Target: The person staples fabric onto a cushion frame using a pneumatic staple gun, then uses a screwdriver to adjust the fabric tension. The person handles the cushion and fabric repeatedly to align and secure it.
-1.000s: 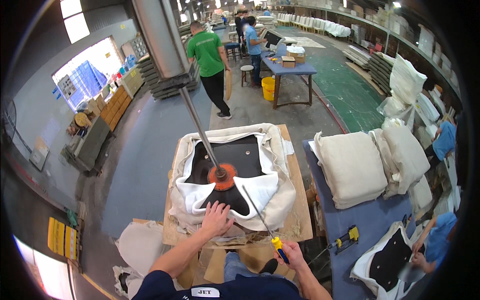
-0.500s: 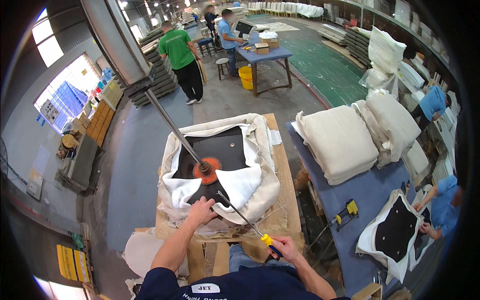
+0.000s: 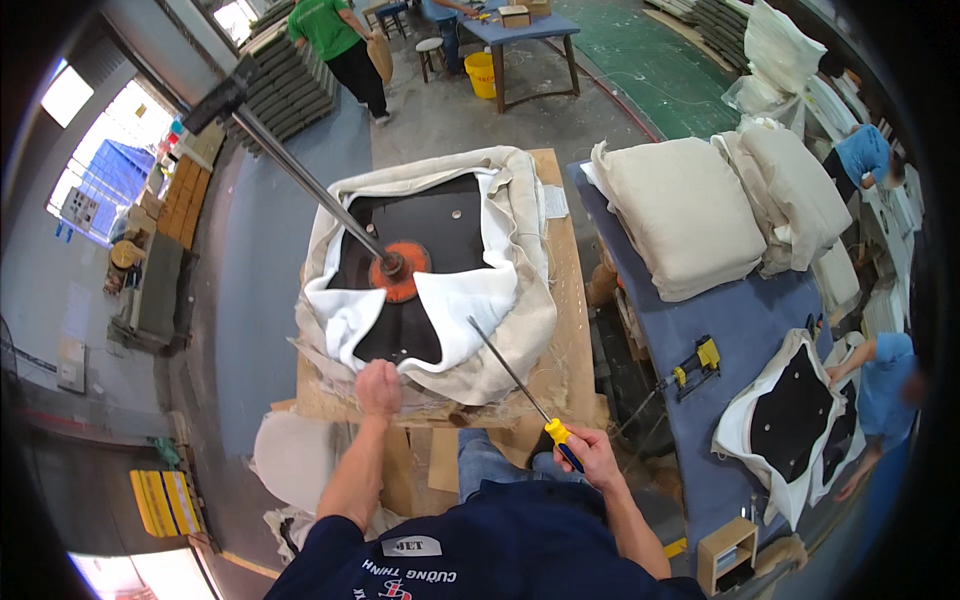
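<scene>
A cushion-like seat with a black board (image 3: 440, 215), white padding (image 3: 465, 300) and a loose beige fabric cover (image 3: 515, 340) lies on a wooden board (image 3: 568, 300). An orange disc (image 3: 410, 285) on a metal rod (image 3: 310, 185) presses on the black board from above. At the seat's near edge, my left hand (image 3: 378, 388) is closed on the fabric's rim; its fingertips are hidden. My right hand (image 3: 590, 456) grips a screwdriver (image 3: 556, 432) by its yellow and blue handle. The long shaft slants up and left, its tip over the white padding.
On the right, a blue-topped table (image 3: 650, 350) carries stacked beige cushions (image 3: 685, 215), a yellow and black tool (image 3: 697, 367) and another black-and-white seat piece (image 3: 790, 425). A co-worker in blue (image 3: 885, 385) stands beside it. Ahead are a yellow bucket (image 3: 481, 75) and a person in green (image 3: 328, 30).
My left hand has gone from fingers spread on the black board to a fist lower at the near edge. The screwdriver's tip has moved off the board's edge, rightward. My view has tilted down.
</scene>
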`<state>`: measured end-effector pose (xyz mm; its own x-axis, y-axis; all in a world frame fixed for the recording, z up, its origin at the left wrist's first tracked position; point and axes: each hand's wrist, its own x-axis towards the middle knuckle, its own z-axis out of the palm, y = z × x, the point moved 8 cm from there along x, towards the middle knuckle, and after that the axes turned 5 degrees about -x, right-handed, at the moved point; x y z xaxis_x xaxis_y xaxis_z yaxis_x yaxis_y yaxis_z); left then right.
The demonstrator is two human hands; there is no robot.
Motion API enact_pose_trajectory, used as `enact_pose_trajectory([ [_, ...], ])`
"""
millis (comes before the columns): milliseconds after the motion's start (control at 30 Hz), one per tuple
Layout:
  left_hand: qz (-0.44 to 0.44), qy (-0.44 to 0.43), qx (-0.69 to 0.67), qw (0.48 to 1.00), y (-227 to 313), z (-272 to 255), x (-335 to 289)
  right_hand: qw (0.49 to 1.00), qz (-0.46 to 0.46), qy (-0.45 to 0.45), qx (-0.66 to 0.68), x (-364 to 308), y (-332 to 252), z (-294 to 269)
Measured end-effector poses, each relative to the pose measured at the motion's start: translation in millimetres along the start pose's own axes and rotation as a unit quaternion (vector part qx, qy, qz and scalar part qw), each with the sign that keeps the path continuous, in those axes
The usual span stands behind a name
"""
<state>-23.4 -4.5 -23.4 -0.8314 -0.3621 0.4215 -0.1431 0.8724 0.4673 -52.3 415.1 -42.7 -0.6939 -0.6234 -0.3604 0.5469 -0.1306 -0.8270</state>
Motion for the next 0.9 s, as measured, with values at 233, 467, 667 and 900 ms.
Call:
enact_pose_trajectory([
  [233, -0.178, -0.01, -0.022, 0.984, -96.8, -21.4, 40.9, 0.995, -0.008, 0.03, -0.099, -26.6, -18.8, -32.7],
  [467, -0.02, -0.083, -0.114, 0.99, 103.2, 49.8, 144.9, 0.995, -0.036, 0.089, -0.036, -48.3, 1.5, -66.9],
  [667, 0.01, -0.179, 0.096, 0.979, 146.4, 100.9, 45.3, 0.99, -0.07, 0.078, -0.091, -47.1, -13.9, -42.3],
  [900, -0.09, -0.224, 0.076, 0.967, 81.3, 80.6, 40.9, 0.997, -0.034, 0.051, -0.051, -22.2, 4.7, -29.7],
])
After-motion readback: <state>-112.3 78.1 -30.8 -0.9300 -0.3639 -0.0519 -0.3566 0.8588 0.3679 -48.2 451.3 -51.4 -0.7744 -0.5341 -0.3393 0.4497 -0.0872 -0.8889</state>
